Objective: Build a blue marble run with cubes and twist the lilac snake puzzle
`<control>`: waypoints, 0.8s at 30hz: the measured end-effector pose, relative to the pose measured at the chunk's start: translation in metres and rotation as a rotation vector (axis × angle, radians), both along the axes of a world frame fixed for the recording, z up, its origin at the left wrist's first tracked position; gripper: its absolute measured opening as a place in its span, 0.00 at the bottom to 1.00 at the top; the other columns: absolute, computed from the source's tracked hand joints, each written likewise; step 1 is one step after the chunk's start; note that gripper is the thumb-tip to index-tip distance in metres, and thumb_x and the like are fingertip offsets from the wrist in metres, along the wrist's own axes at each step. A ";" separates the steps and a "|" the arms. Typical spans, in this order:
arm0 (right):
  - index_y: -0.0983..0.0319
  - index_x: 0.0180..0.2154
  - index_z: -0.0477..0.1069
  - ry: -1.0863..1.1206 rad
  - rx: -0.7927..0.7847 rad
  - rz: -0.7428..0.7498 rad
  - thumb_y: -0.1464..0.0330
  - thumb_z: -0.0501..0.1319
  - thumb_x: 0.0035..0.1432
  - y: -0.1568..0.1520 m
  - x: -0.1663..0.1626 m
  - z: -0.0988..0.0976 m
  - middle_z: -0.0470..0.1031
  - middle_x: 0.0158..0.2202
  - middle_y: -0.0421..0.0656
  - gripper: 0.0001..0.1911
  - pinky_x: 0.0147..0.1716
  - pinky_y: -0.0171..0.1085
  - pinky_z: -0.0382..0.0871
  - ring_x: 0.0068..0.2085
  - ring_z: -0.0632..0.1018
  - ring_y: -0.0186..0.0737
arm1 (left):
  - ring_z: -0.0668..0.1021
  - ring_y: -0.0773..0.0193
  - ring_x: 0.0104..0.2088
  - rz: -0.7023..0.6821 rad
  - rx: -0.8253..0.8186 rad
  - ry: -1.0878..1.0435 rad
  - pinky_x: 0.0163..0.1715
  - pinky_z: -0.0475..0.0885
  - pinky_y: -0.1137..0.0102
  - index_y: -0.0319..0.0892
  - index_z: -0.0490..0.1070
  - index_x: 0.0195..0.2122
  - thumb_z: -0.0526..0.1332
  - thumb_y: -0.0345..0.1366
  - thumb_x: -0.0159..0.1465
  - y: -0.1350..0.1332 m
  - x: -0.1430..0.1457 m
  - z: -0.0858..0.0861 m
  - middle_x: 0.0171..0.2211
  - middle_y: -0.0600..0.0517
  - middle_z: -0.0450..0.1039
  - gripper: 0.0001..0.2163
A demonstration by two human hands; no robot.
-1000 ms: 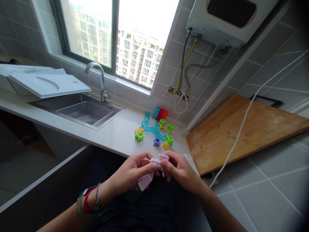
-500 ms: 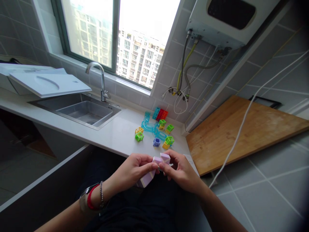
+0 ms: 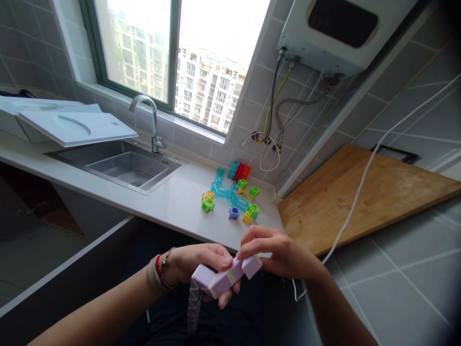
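green cubes [image 3: 208, 205]: 4 | yellow/orange cubes [image 3: 208, 194]: 2–3, partly hidden | purple cube [image 3: 234, 212]: 1 | sink [image 3: 118, 166]: 1 | tap [image 3: 153, 120]: 1 | hands: 2

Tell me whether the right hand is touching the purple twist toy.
Touching. The head view shows the right hand pinching the end segment of the purple twist toy between thumb and fingers, while the left hand holds its other part.
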State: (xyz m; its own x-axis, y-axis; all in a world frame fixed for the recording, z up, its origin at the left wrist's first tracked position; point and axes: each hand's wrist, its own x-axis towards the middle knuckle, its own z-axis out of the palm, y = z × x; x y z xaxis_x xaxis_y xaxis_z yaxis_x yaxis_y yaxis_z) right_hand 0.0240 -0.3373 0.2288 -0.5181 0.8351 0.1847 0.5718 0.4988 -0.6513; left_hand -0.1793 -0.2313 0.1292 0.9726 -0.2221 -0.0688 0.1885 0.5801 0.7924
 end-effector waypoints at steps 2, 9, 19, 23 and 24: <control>0.57 0.49 0.79 -0.045 0.030 -0.065 0.64 0.62 0.67 -0.004 0.002 0.007 0.77 0.44 0.49 0.11 0.45 0.40 0.72 0.44 0.78 0.43 | 0.75 0.65 0.22 0.031 0.048 -0.001 0.23 0.69 0.73 0.34 0.81 0.38 0.70 0.56 0.54 0.003 0.001 0.006 0.28 0.45 0.80 0.25; 0.62 0.55 0.73 0.258 -0.219 -0.277 0.57 0.63 0.66 -0.015 0.013 0.000 0.78 0.40 0.48 0.21 0.32 0.36 0.76 0.36 0.79 0.41 | 0.71 0.69 0.27 0.437 0.475 -0.121 0.27 0.63 0.75 0.35 0.79 0.40 0.64 0.49 0.65 -0.006 -0.008 0.041 0.33 0.47 0.79 0.19; 0.64 0.40 0.76 0.359 -0.359 -0.423 0.56 0.63 0.64 -0.006 -0.012 -0.007 0.73 0.29 0.41 0.17 0.20 0.29 0.70 0.25 0.72 0.32 | 0.67 0.67 0.26 0.526 0.723 -0.092 0.26 0.61 0.73 0.35 0.79 0.36 0.59 0.53 0.67 -0.015 -0.012 0.046 0.27 0.50 0.72 0.23; 0.64 0.38 0.75 0.290 -0.340 -0.455 0.57 0.62 0.65 -0.004 -0.010 -0.012 0.71 0.28 0.40 0.16 0.22 0.30 0.68 0.25 0.71 0.32 | 0.65 0.68 0.25 0.554 0.750 -0.048 0.25 0.58 0.73 0.34 0.80 0.34 0.60 0.52 0.67 -0.016 -0.011 0.043 0.25 0.52 0.70 0.22; 0.63 0.37 0.75 0.242 -0.308 -0.482 0.57 0.62 0.65 -0.004 -0.010 -0.014 0.71 0.27 0.40 0.15 0.22 0.30 0.67 0.25 0.71 0.33 | 0.64 0.69 0.25 0.582 0.772 -0.037 0.24 0.56 0.73 0.34 0.79 0.33 0.60 0.51 0.67 -0.017 -0.010 0.041 0.24 0.53 0.69 0.22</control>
